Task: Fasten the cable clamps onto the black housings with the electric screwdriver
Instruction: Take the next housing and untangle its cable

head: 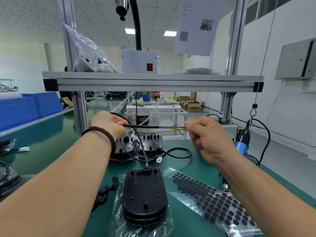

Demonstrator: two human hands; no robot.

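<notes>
Both grips are clamped: left grip on the black cable, right grip pinching its coloured wires. A hard pull may snap those thin wires.

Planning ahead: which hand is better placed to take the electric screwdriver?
Probably the right hand: the electric screwdriver hangs just beside it. It pinches the coloured wires; the left hand grips the black cable, farther away.

The person is wearing one smooth, dark brown, round-section bangle at the wrist of the left hand, and both forearms are showing bare.
</notes>
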